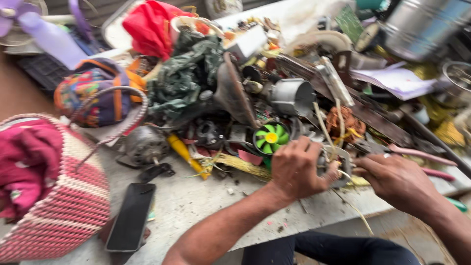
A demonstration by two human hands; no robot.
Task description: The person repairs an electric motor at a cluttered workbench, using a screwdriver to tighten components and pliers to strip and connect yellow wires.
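Left hand (297, 169) clenched round small motor (329, 164), right hand (395, 179) half-curled, fingertips touching it

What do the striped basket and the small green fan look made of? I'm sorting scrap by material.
Striped basket: apparently woven plastic strips, pink and cream, slightly glossy. Green fan: likely moulded plastic, bright uniform green with a yellow hub; blur leaves it uncertain.

Lower left: pink woven basket (59, 206), dark phone (131, 216) flat on desk (196, 201). Centre: green fan wheel (271, 137), yellow-handled tool (185, 154). Upper right: metal pot (422, 27).
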